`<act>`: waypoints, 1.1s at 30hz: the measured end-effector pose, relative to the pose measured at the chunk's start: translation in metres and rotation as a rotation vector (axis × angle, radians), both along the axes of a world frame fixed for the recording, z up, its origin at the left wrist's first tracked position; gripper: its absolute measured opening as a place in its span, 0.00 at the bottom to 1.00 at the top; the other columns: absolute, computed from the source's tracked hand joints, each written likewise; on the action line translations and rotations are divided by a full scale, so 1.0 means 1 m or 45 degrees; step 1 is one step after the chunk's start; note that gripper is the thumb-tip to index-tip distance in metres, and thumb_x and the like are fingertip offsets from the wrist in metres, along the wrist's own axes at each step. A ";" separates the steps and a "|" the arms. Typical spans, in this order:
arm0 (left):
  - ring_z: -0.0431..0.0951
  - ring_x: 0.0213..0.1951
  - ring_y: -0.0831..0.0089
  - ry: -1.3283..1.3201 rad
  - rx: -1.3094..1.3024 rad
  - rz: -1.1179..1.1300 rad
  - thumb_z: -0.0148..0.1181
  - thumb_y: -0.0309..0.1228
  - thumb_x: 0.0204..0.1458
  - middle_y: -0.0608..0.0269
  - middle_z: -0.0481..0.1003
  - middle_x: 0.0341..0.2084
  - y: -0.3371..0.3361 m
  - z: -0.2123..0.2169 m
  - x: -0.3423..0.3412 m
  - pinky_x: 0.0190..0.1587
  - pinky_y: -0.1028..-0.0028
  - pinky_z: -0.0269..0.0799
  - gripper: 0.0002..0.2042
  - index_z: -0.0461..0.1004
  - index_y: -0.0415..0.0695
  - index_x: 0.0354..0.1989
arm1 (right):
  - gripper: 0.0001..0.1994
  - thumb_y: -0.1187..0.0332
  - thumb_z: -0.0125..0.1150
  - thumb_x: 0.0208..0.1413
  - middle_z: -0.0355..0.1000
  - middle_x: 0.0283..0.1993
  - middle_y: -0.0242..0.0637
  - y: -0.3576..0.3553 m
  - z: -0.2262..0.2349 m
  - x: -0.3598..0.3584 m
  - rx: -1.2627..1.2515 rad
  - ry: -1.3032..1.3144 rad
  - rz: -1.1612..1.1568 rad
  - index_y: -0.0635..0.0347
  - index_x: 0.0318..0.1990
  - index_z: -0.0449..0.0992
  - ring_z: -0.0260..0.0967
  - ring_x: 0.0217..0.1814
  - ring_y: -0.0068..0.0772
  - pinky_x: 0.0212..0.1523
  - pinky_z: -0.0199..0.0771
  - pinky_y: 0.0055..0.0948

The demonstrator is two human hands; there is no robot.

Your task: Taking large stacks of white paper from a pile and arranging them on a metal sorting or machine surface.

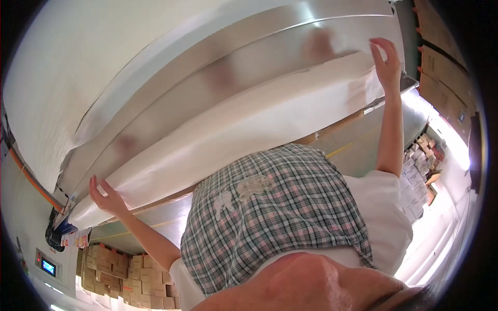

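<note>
A long white sheet (pixel 228 132) of thin, soft-looking material runs across in front of me, bulging slightly and sloping up from left to right. At its left end is my left hand (pixel 107 197), its fingers spread and nothing visible in them. My right hand (pixel 388 65) is at the far right end, its fingers bent but apart from the thumb, also holding nothing I can see. Whether either hand touches the sheet is hard to tell. Beyond the sheet lies a shiny metal plate (pixel 181 101) with blurred reddish reflections. A larger white sheet (pixel 78 67) spreads over the upper left.
An orange strip (pixel 33 179) runs along the machine's left side. Below it, a control panel with a lit screen (pixel 49 267) is set in a pale housing. Cartons (pixel 140 280) are stacked at lower left, more cartons (pixel 443 78) at right. My checked apron (pixel 280 212) is close to the machine's edge.
</note>
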State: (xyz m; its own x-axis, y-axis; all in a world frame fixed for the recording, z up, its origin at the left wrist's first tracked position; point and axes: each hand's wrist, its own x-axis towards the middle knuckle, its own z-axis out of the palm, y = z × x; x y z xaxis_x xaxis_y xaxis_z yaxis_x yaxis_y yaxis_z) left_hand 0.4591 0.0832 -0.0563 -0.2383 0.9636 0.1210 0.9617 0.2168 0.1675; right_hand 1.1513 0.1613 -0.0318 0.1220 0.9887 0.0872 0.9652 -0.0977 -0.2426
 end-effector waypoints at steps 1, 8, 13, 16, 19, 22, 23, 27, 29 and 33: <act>0.71 0.41 0.65 -0.269 -0.015 -0.010 0.50 0.30 0.51 0.57 0.72 0.37 0.017 0.014 0.032 0.46 0.71 0.64 0.11 0.71 0.41 0.40 | 0.10 0.66 0.51 0.52 0.70 0.38 0.36 0.010 0.003 -0.015 -0.332 0.297 0.089 0.62 0.36 0.73 0.67 0.42 0.32 0.41 0.64 0.25; 0.72 0.34 0.59 -1.245 -0.705 -1.001 0.51 0.28 0.45 0.55 0.72 0.29 0.106 0.006 0.264 0.37 0.68 0.67 0.08 0.71 0.41 0.34 | 0.09 0.67 0.50 0.50 0.69 0.34 0.40 0.041 -0.032 -0.100 -1.204 0.495 0.747 0.62 0.33 0.73 0.65 0.36 0.39 0.38 0.64 0.31; 0.72 0.32 0.57 -1.274 -0.894 -1.260 0.50 0.33 0.47 0.53 0.72 0.29 0.112 -0.026 0.348 0.36 0.64 0.67 0.09 0.72 0.40 0.31 | 0.10 0.66 0.48 0.50 0.65 0.34 0.43 0.044 -0.035 -0.103 -1.479 0.192 0.750 0.64 0.28 0.72 0.62 0.38 0.42 0.40 0.62 0.33; 0.72 0.33 0.56 -1.194 -0.903 -1.294 0.48 0.37 0.48 0.51 0.72 0.27 0.104 -0.041 0.364 0.37 0.63 0.67 0.13 0.72 0.39 0.31 | 0.12 0.65 0.47 0.50 0.63 0.36 0.42 0.035 -0.033 -0.092 -1.137 0.303 0.977 0.65 0.28 0.72 0.60 0.39 0.40 0.41 0.61 0.31; 0.72 0.33 0.55 -0.939 -0.964 -1.333 0.45 0.45 0.50 0.49 0.72 0.27 0.101 -0.042 0.367 0.39 0.63 0.67 0.20 0.72 0.37 0.30 | 0.12 0.65 0.47 0.50 0.65 0.32 0.40 0.024 -0.031 -0.086 -0.999 0.554 0.869 0.66 0.27 0.72 0.62 0.36 0.37 0.39 0.62 0.29; 0.71 0.35 0.54 -0.811 -1.306 -1.314 0.42 0.50 0.50 0.46 0.72 0.31 0.104 -0.033 0.359 0.40 0.63 0.66 0.26 0.71 0.35 0.33 | 0.14 0.62 0.47 0.51 0.68 0.29 0.39 0.039 -0.010 -0.090 -1.665 0.620 0.543 0.66 0.28 0.72 0.64 0.33 0.33 0.37 0.62 0.28; 0.71 0.37 0.54 -0.875 -1.370 -1.293 0.42 0.52 0.50 0.46 0.72 0.32 0.106 -0.033 0.355 0.41 0.64 0.66 0.27 0.71 0.35 0.35 | 0.14 0.62 0.47 0.51 0.68 0.29 0.39 0.038 -0.014 -0.083 -1.657 0.617 0.564 0.66 0.28 0.72 0.64 0.33 0.33 0.37 0.62 0.28; 0.70 0.44 0.62 -1.161 -1.464 -1.125 0.44 0.46 0.53 0.51 0.71 0.38 0.110 -0.019 0.310 0.47 0.67 0.63 0.21 0.67 0.42 0.46 | 0.19 0.54 0.47 0.53 0.70 0.29 0.37 0.043 -0.026 -0.026 -1.572 0.013 0.011 0.64 0.34 0.74 0.64 0.30 0.27 0.37 0.63 0.27; 0.70 0.44 0.64 -1.191 -1.350 -0.981 0.46 0.43 0.52 0.53 0.71 0.40 0.103 -0.013 0.266 0.48 0.68 0.63 0.20 0.66 0.43 0.48 | 0.19 0.54 0.47 0.53 0.71 0.31 0.35 0.042 -0.030 0.014 -1.578 0.143 -0.151 0.63 0.35 0.73 0.64 0.30 0.25 0.36 0.63 0.25; 0.70 0.44 0.61 -1.368 -1.051 -0.576 0.54 0.42 0.48 0.54 0.70 0.41 0.087 0.007 0.173 0.47 0.70 0.64 0.22 0.65 0.42 0.48 | 0.28 0.46 0.39 0.54 0.68 0.44 0.38 0.002 -0.040 0.172 -1.273 0.687 -0.514 0.57 0.53 0.63 0.64 0.40 0.24 0.41 0.64 0.24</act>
